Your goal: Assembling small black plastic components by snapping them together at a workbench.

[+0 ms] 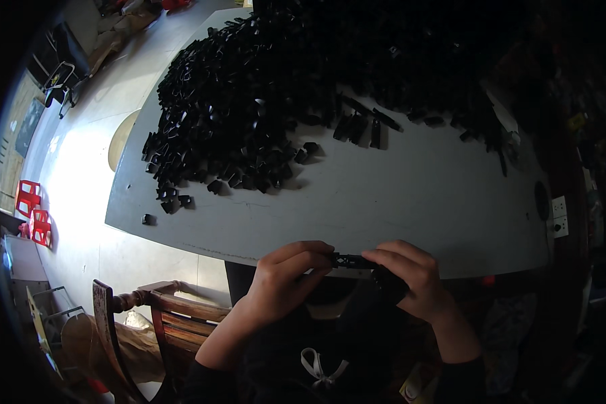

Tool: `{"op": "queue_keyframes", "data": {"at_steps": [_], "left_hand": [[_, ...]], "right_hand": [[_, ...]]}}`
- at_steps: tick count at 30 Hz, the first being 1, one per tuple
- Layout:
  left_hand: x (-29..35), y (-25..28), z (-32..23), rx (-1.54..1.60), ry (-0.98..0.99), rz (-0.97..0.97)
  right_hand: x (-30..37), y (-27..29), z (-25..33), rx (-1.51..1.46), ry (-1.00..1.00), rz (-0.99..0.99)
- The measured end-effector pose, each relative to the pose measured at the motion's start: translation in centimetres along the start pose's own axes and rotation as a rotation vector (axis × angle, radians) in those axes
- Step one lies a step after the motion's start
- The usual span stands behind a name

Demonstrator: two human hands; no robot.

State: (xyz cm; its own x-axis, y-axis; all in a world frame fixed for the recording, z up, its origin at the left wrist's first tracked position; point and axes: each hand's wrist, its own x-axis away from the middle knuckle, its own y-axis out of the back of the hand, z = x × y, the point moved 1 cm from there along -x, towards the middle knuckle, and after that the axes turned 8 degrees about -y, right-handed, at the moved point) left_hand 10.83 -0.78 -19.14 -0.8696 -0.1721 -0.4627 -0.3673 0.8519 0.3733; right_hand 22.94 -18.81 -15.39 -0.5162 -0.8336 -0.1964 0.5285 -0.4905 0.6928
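Note:
Between my hands, at the near edge of the table, is a narrow black plastic strip [349, 260] with small cut-outs along it. My left hand [286, 275] pinches its left end between thumb and fingers. The other end is gripped by the fingertips of my right hand [411, 273]. Beneath the right fingers sits a dark mass [388, 284], too dark to make out. Beyond my hands, a big heap of small black plastic pieces [229, 108] covers the far part of the table. A few longer black strips [367, 124] lie at the heap's front edge.
The pale grey table [357, 202] has a curved front edge. A single black piece [148, 219] lies near its left edge. A wooden chair [188, 320] stands close on my left. Red stools [34, 209] stand farther left. A wall socket [559, 215] is at the right.

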Motion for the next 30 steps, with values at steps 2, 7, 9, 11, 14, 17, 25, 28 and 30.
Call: {"op": "queue_keyframes", "data": {"at_steps": [2, 7, 9, 11, 14, 17, 25, 28, 30], "left_hand": [[0.1, 0.3, -0.3, -0.034, -0.039, 0.013], [0.6, 0.1, 0.0, -0.005, -0.113, 0.009], [0.7, 0.0, -0.3, -0.001, -0.102, -0.006], [1.1, -0.1, -0.4, -0.004, -0.085, -0.023], [1.5, -0.6, -0.7, -0.033, -0.088, -0.107], [1.5, -0.7, -1.0, -0.052, -0.060, -0.160], [1.8, 0.4, -0.1, 0.263, -0.024, 0.019], [1.5, -1.9, -1.5, 0.899, 0.186, -0.242], [1.8, -2.2, -1.9, 0.901, 0.213, -0.034]], "right_hand": [[-0.1, 0.1, 0.2, -0.009, 0.007, 0.008], [0.2, -0.5, 0.0, -0.050, -0.002, 0.015], [0.5, -0.9, -0.3, -0.034, -0.012, -0.032], [0.4, -1.2, 0.4, -0.030, 0.006, -0.056], [1.1, -1.6, 0.3, 0.041, 0.056, -0.098], [1.2, -1.6, 0.5, 0.119, 0.097, -0.116], [0.8, -1.2, 0.3, 0.060, 0.124, 0.002], [1.3, -3.0, 1.5, 0.010, 0.304, 0.024], [2.5, -4.2, 1.8, 0.054, 0.304, 0.034]]}}
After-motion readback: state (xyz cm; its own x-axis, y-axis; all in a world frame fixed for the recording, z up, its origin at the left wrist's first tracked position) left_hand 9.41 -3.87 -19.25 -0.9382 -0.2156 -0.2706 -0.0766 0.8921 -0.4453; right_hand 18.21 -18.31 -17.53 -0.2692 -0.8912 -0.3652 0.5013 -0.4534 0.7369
